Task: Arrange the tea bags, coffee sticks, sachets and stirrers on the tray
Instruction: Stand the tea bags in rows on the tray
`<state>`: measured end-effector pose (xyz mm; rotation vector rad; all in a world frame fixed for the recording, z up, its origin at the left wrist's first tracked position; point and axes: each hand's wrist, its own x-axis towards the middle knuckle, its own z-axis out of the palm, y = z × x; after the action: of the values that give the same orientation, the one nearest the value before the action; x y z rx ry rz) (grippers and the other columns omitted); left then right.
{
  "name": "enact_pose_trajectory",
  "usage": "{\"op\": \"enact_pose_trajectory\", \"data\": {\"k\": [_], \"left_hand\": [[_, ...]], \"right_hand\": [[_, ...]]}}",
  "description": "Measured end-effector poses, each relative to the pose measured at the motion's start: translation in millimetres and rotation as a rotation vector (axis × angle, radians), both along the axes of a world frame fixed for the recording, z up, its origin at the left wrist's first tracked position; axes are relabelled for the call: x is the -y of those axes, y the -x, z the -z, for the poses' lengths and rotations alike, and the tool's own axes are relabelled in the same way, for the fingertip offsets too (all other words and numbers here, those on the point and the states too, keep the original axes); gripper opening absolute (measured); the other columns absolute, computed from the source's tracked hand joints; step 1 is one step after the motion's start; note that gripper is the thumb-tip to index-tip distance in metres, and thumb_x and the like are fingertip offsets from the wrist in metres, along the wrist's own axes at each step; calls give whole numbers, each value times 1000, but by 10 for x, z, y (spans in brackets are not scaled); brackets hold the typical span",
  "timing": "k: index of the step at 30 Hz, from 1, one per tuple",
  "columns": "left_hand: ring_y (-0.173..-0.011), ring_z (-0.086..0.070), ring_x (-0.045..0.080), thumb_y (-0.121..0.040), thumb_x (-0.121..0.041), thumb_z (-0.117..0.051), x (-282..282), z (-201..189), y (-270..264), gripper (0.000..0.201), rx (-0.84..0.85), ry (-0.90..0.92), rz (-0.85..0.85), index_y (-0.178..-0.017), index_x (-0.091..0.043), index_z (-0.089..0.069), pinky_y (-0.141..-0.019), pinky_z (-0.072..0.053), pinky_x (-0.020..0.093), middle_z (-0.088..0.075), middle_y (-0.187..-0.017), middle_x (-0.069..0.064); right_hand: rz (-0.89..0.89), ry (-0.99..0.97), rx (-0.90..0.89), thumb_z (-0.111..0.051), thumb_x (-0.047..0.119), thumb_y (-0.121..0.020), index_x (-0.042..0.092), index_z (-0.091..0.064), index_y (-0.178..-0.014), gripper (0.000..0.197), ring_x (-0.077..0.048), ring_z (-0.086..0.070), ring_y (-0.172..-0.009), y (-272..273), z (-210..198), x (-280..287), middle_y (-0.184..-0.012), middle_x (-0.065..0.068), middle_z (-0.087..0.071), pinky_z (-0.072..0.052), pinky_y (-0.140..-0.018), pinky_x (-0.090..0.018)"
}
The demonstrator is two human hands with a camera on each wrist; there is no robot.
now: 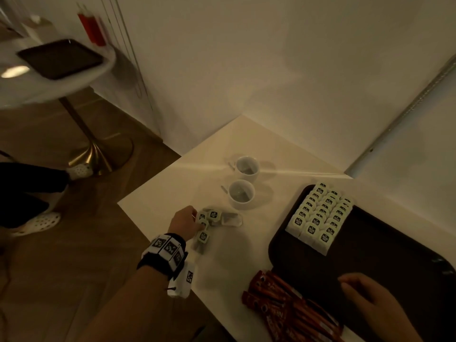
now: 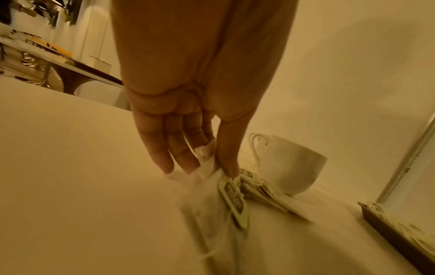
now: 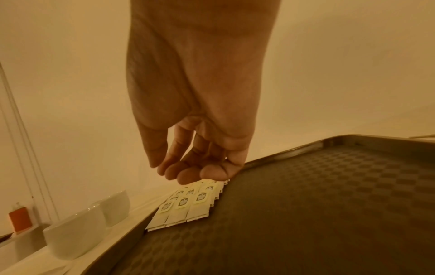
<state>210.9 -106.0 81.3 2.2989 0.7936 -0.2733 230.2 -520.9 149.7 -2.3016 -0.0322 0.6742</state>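
Note:
A dark brown tray (image 1: 370, 248) lies on the white table, with several white tea bags (image 1: 320, 215) laid in overlapping rows at its far left corner (image 3: 186, 202). A small loose pile of tea bags (image 1: 209, 223) lies left of the tray, near the cups. My left hand (image 1: 187, 222) pinches tea bags (image 2: 209, 167) from that pile between thumb and fingers. Several red coffee sticks (image 1: 283, 307) lie on the table at the tray's near left. My right hand (image 1: 365, 292) hovers over the tray's near part, fingers loosely curled (image 3: 188, 167), holding nothing.
Two white cups (image 1: 246, 167) (image 1: 241, 193) with tea bags inside stand beyond the loose pile. The table's left edge (image 1: 148, 183) drops to a wooden floor. A round side table with another dark tray (image 1: 59, 58) stands far left. A person's legs (image 1: 29, 193) are at left.

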Motion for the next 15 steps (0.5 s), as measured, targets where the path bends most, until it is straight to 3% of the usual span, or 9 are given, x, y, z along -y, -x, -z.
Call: {"op": "enact_pose_trajectory", "data": {"k": [4,6,10,13,15], "left_hand": [[-80,-58,22,-76,-13,-78,-81,-164,14,33,153,115,-100,-98,-5,-54,-71,-47,31,-65,-94,13],[-81,-63,25,-76,-9,-78,-67,-342,-30,34,235,258,-139,-100,-3,-55,-70,-54,35,-64,-89,10],[-86,-67,26,-80,-3,-71,224,-802,-196,27,397,604,-116,-104,-1,-59,-65,-58,29,-67,-94,15],[-85,-69,20,-84,-3,-68,517,-1080,-376,18,495,741,-55,-101,-7,-62,-68,-57,29,-70,-95,11],[-85,-69,20,-85,-5,-67,668,-1203,-498,19,534,769,-24,-104,-6,-62,-70,-57,33,-71,-94,9]], "right_hand": [[-58,-34,16,-56,15,-90,27,-61,-95,14,-4,-54,-95,-39,-95,-129,-101,9,-60,-36,-70,-16],[-121,-71,40,-56,17,-90,29,-61,-97,14,-3,-54,-98,-91,-169,-277,-103,13,-60,-36,-71,-13],[-212,-224,96,-57,21,-90,29,-63,-97,12,5,-58,-92,-265,-365,-785,-98,13,-63,-42,-74,-12],[-178,-436,100,-60,23,-89,26,-62,-102,13,-9,-64,-89,-429,-530,-1230,-96,4,-65,-53,-73,-22],[-142,-560,87,-61,20,-88,20,-58,-106,18,-9,-65,-84,-530,-645,-1477,-96,1,-64,-54,-69,-21]]}}
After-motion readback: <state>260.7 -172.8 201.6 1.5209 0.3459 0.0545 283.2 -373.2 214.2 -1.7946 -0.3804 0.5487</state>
